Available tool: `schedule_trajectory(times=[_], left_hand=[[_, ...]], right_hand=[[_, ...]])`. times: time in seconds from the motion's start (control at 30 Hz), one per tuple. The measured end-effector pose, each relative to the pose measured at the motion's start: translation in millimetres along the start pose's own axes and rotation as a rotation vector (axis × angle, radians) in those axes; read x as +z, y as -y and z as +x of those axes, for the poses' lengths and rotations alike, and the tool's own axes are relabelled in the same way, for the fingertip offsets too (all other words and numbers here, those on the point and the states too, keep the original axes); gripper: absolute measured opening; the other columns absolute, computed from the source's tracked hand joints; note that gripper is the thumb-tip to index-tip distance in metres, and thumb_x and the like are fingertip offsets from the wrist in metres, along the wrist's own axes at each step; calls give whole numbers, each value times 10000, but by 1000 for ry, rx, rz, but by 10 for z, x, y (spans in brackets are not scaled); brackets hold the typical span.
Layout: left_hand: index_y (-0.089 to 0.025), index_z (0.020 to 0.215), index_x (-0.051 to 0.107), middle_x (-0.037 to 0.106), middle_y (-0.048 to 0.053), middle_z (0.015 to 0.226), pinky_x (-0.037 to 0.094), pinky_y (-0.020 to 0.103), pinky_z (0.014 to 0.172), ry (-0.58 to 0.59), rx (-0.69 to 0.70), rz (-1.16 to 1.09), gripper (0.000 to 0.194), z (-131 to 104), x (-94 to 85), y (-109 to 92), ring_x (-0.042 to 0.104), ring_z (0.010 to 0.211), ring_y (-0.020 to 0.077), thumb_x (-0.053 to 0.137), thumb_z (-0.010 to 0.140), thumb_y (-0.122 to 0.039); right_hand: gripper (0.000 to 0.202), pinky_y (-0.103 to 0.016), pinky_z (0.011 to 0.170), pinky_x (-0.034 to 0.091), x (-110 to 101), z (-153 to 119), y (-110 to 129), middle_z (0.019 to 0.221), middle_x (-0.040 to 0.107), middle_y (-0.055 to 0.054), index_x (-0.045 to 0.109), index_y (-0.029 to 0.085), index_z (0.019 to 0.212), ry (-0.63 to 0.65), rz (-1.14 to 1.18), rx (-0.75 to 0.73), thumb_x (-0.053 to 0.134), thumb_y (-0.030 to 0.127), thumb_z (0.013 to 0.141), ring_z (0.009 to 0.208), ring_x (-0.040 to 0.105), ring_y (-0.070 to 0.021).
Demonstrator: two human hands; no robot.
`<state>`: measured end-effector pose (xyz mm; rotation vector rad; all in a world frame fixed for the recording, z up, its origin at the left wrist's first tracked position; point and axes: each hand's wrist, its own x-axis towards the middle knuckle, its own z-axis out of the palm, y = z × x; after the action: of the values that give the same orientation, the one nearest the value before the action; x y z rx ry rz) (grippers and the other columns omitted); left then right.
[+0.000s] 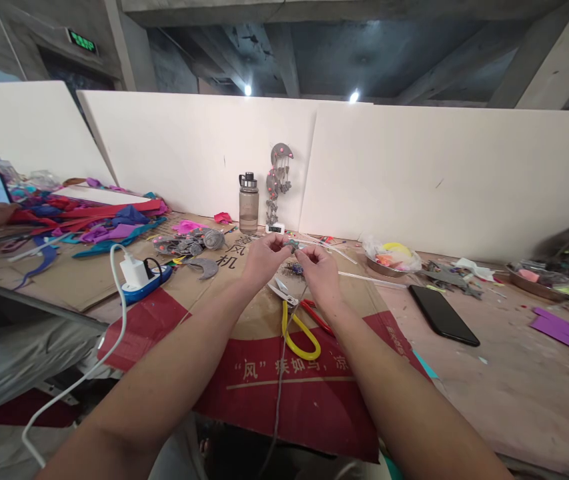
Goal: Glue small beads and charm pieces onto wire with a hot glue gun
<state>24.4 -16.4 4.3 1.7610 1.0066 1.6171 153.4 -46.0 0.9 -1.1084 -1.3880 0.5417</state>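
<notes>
1. Grey cord (279, 387) hangs toward six o'clock.
2. Yellow-handled scissors (293, 302) lie at six, nearer centre.
3. Left hand (265, 259) and right hand (319, 272) pinch a small, dull grey-green piece (292, 245) at centre, outline partly hidden.
4. Grey crescent ornament (281, 155): twelve o'clock.

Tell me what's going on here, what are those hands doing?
A person's left hand and right hand are together above the table, pinching a small grey-green piece. A grey cord trails down from near the right hand, across the cardboard. Yellow-handled scissors lie open just below. A grey moon-shaped decoration is behind, against the white board.
</notes>
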Motion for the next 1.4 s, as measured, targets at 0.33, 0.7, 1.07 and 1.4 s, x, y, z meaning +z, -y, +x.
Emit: schedule_trajectory(times=[0.33, 0.7, 1.07, 1.4], left_hand=[[-171, 716, 575, 510, -45, 602, 347, 212, 554, 36, -8, -22, 85, -24, 9, -33, 427, 553, 80, 590, 700, -254], [-170, 681, 562, 436, -59, 526, 307, 222, 477, 190, -136, -231, 151, -21, 3, 12, 372, 462, 65, 626, 718, -301], [-141, 815, 688, 602, 10, 625, 415, 219, 520, 383, -259, -114, 228, 28, -107, -25, 534, 561, 101, 643, 691, -328], [-158, 666, 689, 587, -20, 546, 337, 206, 496, 318, 18, 208, 105, 28, -101, 43, 480, 514, 92, 602, 644, -212]], right_hand=[[272, -243, 554, 311, -15, 12, 3, 571, 471, 48, 535, 184, 631, -24, -49, -3, 570, 430, 739, 559, 388, -101], [219, -231, 493, 269, -58, 30, 17, 558, 396, 71, 583, 191, 758, 43, 59, 93, 579, 405, 708, 516, 330, -92], [137, -230, 499, 282, -194, 171, -95, 544, 436, 66, 542, 197, 667, 187, -152, 56, 547, 333, 672, 509, 363, -92], [61, -253, 584, 304, -157, 131, -96, 590, 461, 32, 553, 200, 675, 158, -474, -219, 532, 246, 710, 580, 400, -121]])
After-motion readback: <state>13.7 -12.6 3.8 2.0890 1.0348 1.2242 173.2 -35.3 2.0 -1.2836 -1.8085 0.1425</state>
